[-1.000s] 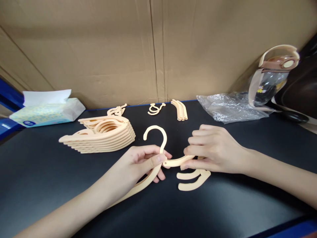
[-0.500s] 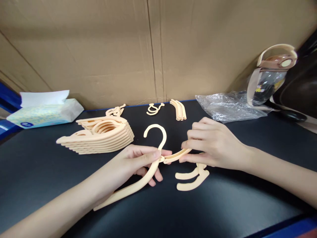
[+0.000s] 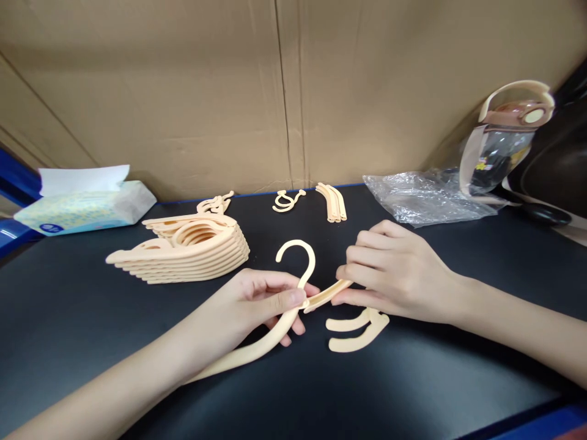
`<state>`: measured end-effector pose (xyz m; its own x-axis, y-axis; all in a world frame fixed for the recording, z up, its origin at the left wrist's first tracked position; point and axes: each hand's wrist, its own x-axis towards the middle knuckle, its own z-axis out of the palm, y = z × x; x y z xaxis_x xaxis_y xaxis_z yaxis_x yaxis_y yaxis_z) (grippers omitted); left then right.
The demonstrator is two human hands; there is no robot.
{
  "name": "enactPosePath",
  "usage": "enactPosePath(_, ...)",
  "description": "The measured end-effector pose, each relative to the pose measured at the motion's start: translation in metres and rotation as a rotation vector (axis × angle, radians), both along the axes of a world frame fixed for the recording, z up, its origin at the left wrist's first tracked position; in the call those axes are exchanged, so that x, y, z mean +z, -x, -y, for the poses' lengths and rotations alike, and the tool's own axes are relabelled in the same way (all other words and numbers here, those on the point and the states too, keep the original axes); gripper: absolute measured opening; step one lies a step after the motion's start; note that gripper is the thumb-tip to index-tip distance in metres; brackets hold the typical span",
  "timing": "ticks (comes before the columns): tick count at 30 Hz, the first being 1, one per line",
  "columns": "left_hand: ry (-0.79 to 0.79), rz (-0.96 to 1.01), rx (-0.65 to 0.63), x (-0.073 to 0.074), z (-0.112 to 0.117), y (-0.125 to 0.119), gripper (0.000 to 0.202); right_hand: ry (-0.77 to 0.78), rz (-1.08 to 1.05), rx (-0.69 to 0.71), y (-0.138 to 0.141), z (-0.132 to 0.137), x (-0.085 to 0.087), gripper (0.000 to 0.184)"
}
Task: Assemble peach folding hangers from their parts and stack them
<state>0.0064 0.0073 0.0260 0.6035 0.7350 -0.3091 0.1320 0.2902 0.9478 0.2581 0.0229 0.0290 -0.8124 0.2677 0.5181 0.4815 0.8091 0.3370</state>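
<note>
My left hand (image 3: 270,299) pinches a cream plastic hanger piece (image 3: 263,345) just below its hook; one long arm of it slopes down toward the lower left. Between the fingers of my right hand (image 3: 398,269) is a curved, grooved hanger arm (image 3: 325,296). Its near end meets the hanger piece at my left thumb; whether the two are locked together I cannot tell. Under my right hand, a small forked hanger part (image 3: 358,342) lies on the black table, its top partly covered by the hand.
Folded hangers (image 3: 183,263) are stacked at left, before a tissue pack (image 3: 87,205). Along the back lie small hook parts (image 3: 215,203), another hook part (image 3: 288,200) and several curved arms (image 3: 331,203). A clear plastic bag (image 3: 403,195) and a drink bottle (image 3: 504,146) are at right.
The hanger piece has shifted slightly right and down and its hook has turned a little. The curved arm in my right hand is tilted more steeply now, its joint end lower.
</note>
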Motion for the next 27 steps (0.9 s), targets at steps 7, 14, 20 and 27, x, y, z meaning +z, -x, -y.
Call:
enactPosePath(7, 0.011, -0.049, 0.021, 0.0025, 0.0012, -0.002, 0.025, 0.052, 0.014, 0.002, -0.0017, 0.0021, 0.0001, 0.046)
enactPosePath(14, -0.007, -0.057, 0.066, -0.0011, 0.0043, -0.0014, 0.024, 0.103, -0.002, 0.004, -0.0005, 0.0032, -0.0017, 0.05)
enactPosePath(20, -0.049, -0.058, 0.08, -0.0025, 0.0048, -0.003, 0.028, 0.207, -0.043, -0.017, 0.0008, 0.0071, -0.0024, 0.053)
enactPosePath(27, -0.049, -0.086, 0.106, -0.0029, 0.0042, -0.0058, 0.042, 0.266, -0.062, -0.014, 0.0006, 0.0075, 0.0, 0.056)
